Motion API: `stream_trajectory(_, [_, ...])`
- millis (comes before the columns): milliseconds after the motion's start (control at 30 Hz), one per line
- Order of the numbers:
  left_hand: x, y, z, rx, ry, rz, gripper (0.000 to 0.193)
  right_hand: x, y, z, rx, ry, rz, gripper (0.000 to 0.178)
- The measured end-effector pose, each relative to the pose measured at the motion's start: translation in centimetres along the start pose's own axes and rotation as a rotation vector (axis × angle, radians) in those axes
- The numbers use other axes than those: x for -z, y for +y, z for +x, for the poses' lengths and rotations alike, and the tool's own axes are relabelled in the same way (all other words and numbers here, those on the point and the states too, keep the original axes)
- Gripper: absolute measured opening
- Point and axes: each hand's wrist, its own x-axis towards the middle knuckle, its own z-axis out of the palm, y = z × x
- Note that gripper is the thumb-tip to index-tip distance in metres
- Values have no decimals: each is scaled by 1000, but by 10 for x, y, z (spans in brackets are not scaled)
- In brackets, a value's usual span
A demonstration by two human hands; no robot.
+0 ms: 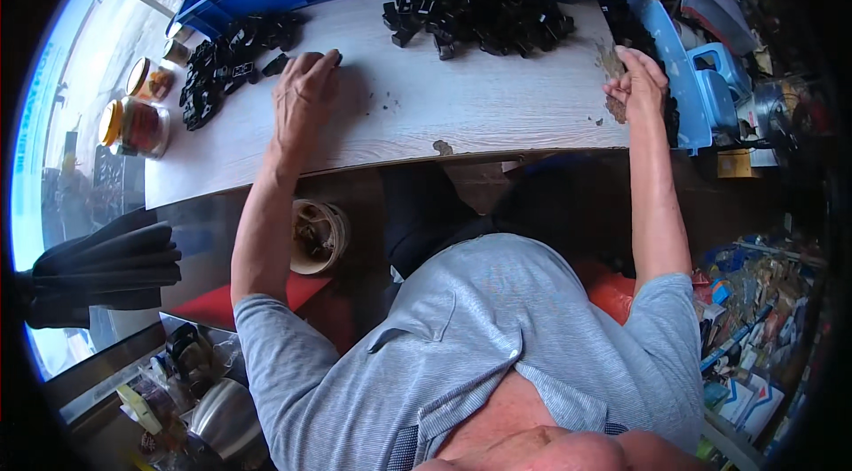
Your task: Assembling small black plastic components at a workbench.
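Head view: small black part (338,59) at the left hand (306,83), over the worktable (497,111).
Left fingertips appear to pinch it, between the left pile (206,85) and centre pile (479,18). Right hand (641,83) curled beside the light-blue bin (682,54); grip cannot be told. Judged step: handling single parts; next move calls for steady fingertip control. Window lettering (37,107) noted, not transcribed; no label on the parts legible.

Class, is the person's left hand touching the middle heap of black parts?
No, the left hand is apart from the middle heap, with tabletop showing between them.
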Motion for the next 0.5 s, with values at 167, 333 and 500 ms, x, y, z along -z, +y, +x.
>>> stream_trajectory(167, [0, 37, -4, 36, -106, -45, 29, -36, 6, -32, -16, -330, -170, 38])
stream_trajectory(333, [-9, 59, -11, -49, -59, -21, 40, -74, 6, -47, -31, -359, -357, 39])
stream_trajectory(500, [-8, 55, -11, 42, 44, -11, 24, -90, 5, -52, 10, -397, -431, 34])
